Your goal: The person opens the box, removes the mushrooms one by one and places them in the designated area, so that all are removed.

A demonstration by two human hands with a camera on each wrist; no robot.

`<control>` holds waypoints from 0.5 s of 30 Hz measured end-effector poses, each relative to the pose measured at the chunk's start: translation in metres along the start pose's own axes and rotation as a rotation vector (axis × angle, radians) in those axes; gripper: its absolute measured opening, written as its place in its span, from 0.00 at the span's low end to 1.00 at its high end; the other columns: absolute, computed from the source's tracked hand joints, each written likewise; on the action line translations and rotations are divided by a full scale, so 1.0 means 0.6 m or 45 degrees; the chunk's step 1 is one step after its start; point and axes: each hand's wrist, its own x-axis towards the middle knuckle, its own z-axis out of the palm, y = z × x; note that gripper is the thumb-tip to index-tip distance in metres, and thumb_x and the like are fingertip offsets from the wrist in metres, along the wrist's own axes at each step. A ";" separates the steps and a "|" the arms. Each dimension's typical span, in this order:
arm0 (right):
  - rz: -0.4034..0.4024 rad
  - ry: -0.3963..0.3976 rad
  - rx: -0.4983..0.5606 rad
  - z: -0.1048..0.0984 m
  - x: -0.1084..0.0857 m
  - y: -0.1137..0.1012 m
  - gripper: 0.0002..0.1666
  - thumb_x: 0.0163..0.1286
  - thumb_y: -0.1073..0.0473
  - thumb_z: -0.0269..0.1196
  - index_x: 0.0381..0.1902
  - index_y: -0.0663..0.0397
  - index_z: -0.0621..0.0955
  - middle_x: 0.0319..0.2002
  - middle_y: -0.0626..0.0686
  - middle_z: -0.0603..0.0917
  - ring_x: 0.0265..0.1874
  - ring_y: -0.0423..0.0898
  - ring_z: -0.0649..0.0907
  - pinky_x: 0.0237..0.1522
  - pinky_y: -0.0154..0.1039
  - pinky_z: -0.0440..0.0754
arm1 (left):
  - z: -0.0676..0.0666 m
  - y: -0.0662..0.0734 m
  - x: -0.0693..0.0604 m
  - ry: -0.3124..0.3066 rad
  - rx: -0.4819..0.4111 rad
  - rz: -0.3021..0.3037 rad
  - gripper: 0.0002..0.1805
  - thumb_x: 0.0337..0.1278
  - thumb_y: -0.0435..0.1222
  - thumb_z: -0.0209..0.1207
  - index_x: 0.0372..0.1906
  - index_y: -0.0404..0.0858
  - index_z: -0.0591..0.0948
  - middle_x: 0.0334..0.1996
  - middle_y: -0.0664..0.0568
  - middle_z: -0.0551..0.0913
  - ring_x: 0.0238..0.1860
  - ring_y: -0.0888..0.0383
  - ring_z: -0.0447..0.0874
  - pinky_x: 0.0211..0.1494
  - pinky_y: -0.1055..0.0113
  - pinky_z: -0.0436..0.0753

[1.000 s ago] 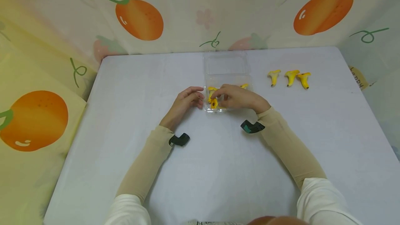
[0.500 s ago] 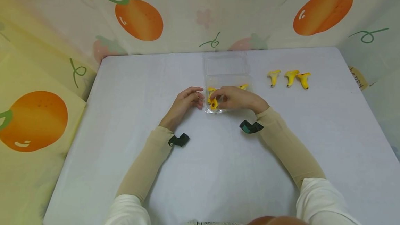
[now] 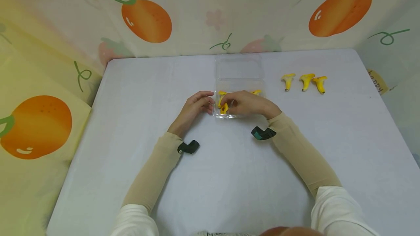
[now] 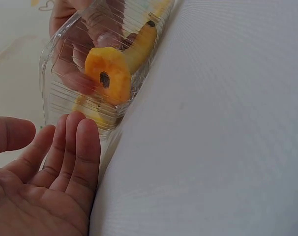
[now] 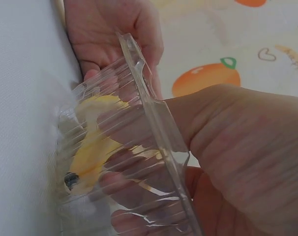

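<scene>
A clear plastic clamshell box sits on the table with its lid folded back. My right hand reaches inside, thumb and fingers pinching a yellow mushroom with an orange cap and a dark spot at its centre. Through the ribbed wall in the right wrist view, the dark-tipped stem of that mushroom shows. Another yellow mushroom lies at the box's left side, and one more near its back right. My left hand stays at the left wall, fingers relaxed, holding nothing.
Three yellow mushrooms lie in a row at the back right of the white table: one apart, two close together, the rightmost leaning outward. A fruit-printed curtain hangs behind the table.
The mushroom under my right fingers has turned and shifted slightly left inside the box. My right hand has edged left a little. My left hand has not visibly moved.
</scene>
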 end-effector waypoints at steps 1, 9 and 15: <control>0.003 0.001 0.004 0.000 -0.001 0.000 0.17 0.71 0.60 0.64 0.56 0.51 0.82 0.51 0.52 0.85 0.48 0.50 0.81 0.54 0.45 0.80 | 0.000 0.000 0.000 -0.002 0.000 -0.001 0.18 0.74 0.32 0.48 0.63 0.33 0.76 0.40 0.51 0.82 0.38 0.58 0.82 0.42 0.68 0.86; -0.040 0.052 0.007 -0.008 -0.007 0.008 0.14 0.70 0.62 0.65 0.52 0.51 0.82 0.50 0.52 0.86 0.46 0.50 0.83 0.48 0.43 0.82 | 0.001 0.001 0.000 -0.007 0.008 -0.005 0.18 0.75 0.33 0.48 0.64 0.33 0.75 0.40 0.51 0.82 0.38 0.58 0.82 0.42 0.68 0.86; -0.024 0.080 0.001 -0.014 -0.010 0.010 0.15 0.69 0.63 0.63 0.54 0.51 0.81 0.52 0.51 0.85 0.44 0.49 0.82 0.47 0.41 0.82 | 0.001 0.002 -0.001 0.001 0.016 -0.013 0.19 0.76 0.33 0.48 0.65 0.33 0.74 0.41 0.50 0.81 0.38 0.58 0.81 0.43 0.69 0.86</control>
